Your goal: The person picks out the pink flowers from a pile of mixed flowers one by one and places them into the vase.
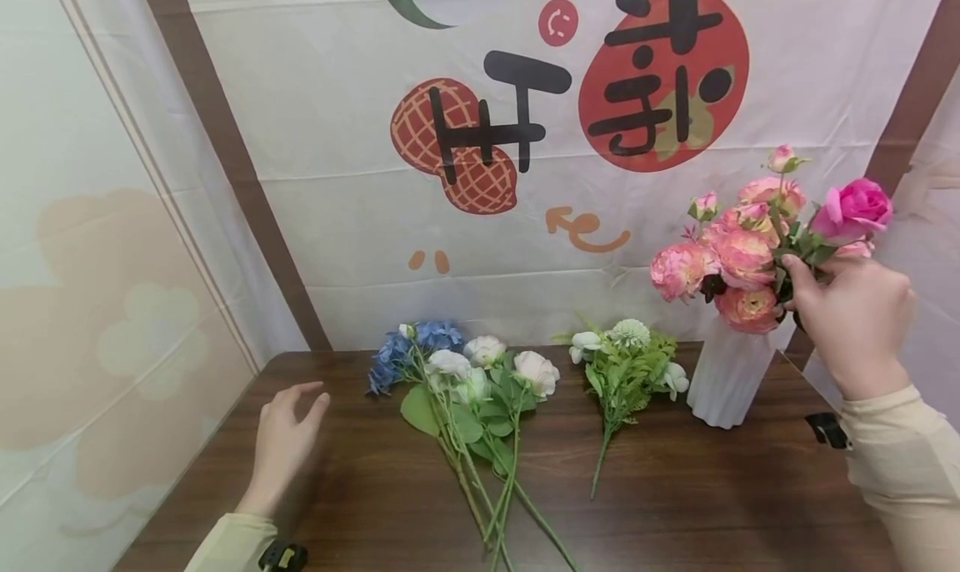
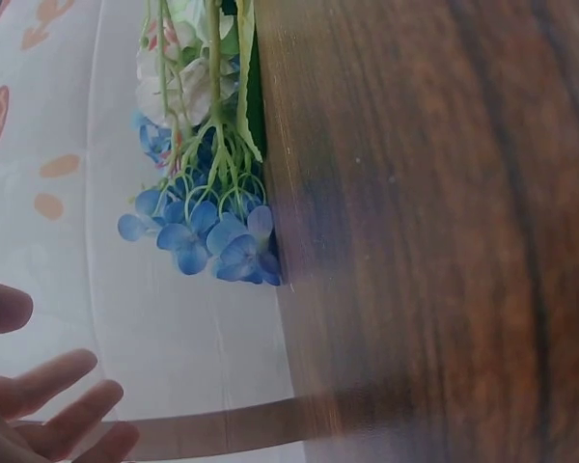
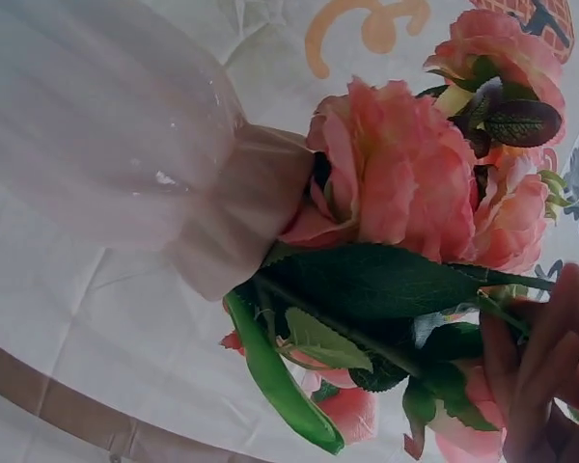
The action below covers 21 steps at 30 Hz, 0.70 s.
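At the right, a white ribbed vase (image 1: 729,380) holds a bunch of pink peony-like flowers (image 1: 742,247). My right hand (image 1: 855,322) is beside the blooms and pinches the stem of a bright magenta rose (image 1: 855,212) just below its head. In the right wrist view, the fingers (image 3: 550,371) close round the stem among dark green leaves (image 3: 376,289), and the vase mouth (image 3: 270,183) has stems in it. My left hand (image 1: 287,439) hovers over the table's left side, fingers apart and holding nothing. It is nearest to the blue hydrangea (image 1: 393,359).
White roses (image 1: 536,372) with long crossing stems lie mid-table beside the hydrangea. A green spray with white blooms (image 1: 630,372) lies between them and the vase. Behind the dark wooden table (image 1: 360,489) hangs a printed white cloth (image 1: 337,205).
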Each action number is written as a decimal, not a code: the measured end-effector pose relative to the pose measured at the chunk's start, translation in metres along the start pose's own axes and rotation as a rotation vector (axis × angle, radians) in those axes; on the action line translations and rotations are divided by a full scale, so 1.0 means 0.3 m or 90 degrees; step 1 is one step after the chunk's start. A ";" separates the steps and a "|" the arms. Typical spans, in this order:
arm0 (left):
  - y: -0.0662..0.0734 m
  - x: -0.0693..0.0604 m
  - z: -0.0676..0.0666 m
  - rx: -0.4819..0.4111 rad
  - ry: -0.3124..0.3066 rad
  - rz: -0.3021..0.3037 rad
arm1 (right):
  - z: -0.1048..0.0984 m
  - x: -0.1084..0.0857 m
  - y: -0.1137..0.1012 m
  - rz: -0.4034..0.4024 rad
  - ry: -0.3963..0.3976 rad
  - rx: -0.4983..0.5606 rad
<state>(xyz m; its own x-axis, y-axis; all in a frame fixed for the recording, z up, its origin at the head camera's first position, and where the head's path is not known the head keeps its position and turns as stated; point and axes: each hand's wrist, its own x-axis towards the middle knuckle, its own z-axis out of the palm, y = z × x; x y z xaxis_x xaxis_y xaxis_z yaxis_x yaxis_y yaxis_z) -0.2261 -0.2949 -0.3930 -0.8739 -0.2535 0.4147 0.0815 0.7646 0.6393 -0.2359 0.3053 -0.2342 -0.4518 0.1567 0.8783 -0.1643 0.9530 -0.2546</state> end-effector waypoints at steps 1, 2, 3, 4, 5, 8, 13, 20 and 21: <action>0.000 0.001 -0.001 0.000 0.000 0.000 | 0.000 0.002 0.000 0.005 -0.008 -0.002; 0.000 0.002 -0.002 0.000 0.000 0.000 | -0.001 0.004 0.000 0.010 -0.016 -0.003; 0.000 0.002 -0.004 0.001 -0.001 0.000 | -0.002 0.006 0.000 0.011 -0.022 -0.003; -0.001 0.002 -0.005 0.002 -0.001 0.000 | -0.003 0.007 0.000 0.010 -0.029 -0.004; -0.001 0.003 -0.006 0.003 -0.002 0.000 | -0.004 0.009 -0.001 0.012 -0.033 -0.005; 0.000 0.002 -0.010 0.004 -0.002 -0.003 | -0.007 0.016 -0.004 0.018 -0.051 -0.012; 0.004 0.000 -0.015 0.003 -0.002 -0.006 | -0.004 0.023 -0.003 0.029 -0.075 -0.025; 0.017 0.004 -0.013 -0.004 -0.002 -0.001 | -0.001 0.004 0.018 0.044 -0.048 -0.022; 0.021 0.006 -0.011 -0.006 -0.004 -0.001 | -0.002 0.000 0.022 0.053 -0.039 -0.018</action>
<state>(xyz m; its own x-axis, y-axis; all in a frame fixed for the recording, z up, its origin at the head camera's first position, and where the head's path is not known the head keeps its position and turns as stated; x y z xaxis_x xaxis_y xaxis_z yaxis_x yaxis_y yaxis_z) -0.2255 -0.2927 -0.3862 -0.8769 -0.2509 0.4100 0.0852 0.7584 0.6462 -0.2364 0.3116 -0.2357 -0.5161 0.2203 0.8277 -0.1001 0.9442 -0.3137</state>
